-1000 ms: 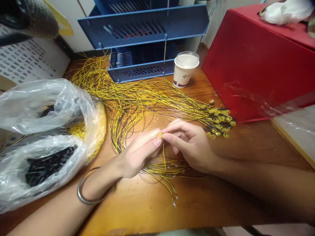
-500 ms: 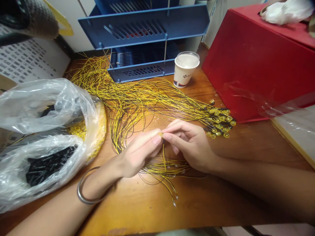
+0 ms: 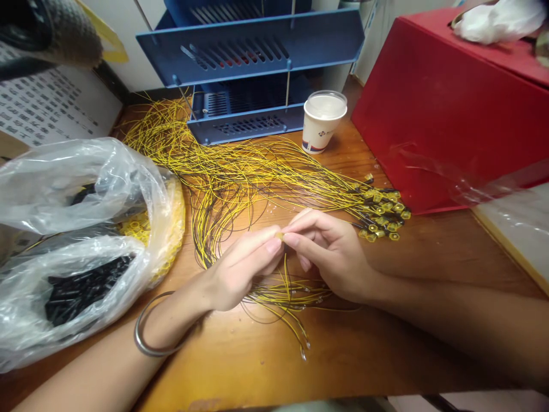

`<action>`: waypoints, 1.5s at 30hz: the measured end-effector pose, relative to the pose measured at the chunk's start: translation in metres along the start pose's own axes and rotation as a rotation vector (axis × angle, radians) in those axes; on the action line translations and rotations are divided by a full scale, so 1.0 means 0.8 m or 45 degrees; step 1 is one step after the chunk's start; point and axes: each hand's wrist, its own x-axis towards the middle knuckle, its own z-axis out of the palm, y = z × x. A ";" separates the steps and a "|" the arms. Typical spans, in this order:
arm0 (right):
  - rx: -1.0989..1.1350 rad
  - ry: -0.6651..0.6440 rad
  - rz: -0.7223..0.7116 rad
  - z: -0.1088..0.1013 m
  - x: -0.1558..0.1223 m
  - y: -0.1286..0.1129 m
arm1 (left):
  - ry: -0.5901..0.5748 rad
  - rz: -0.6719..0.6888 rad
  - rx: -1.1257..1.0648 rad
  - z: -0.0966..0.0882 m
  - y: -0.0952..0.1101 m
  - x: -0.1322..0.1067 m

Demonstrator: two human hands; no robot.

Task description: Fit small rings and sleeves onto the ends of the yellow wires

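My left hand (image 3: 251, 260) and my right hand (image 3: 328, 252) meet at the middle of the table, thumbs and forefingers pinched on a small yellow cap (image 3: 279, 236). Most of the cap is hidden by the fingertips. A yellow wire (image 3: 286, 269) hangs just below it. Under my hands lies a bundle of yellow and black wires (image 3: 295, 294) with bare, shiny ends. Behind them a long spread of similar wires (image 3: 244, 166) runs across the table, ending on the right in a cluster of yellow hexagonal caps with black sleeves (image 3: 381, 214).
At left, a clear plastic bag (image 3: 26, 274) holds black tubes (image 3: 86, 289), beside a bag of yellow hexagonal caps (image 3: 171, 234). A blue rack (image 3: 257, 51) stands at the back with a paper cup (image 3: 323, 123) near it. The red box (image 3: 454, 114) is at right.
Both hands keep the same pinch in nearly the same place. The yellow cap shows slightly differently between the fingertips; nothing else has visibly moved.
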 end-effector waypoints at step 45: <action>-0.020 0.003 -0.012 -0.003 -0.002 0.004 | -0.003 -0.006 0.028 0.001 0.001 0.000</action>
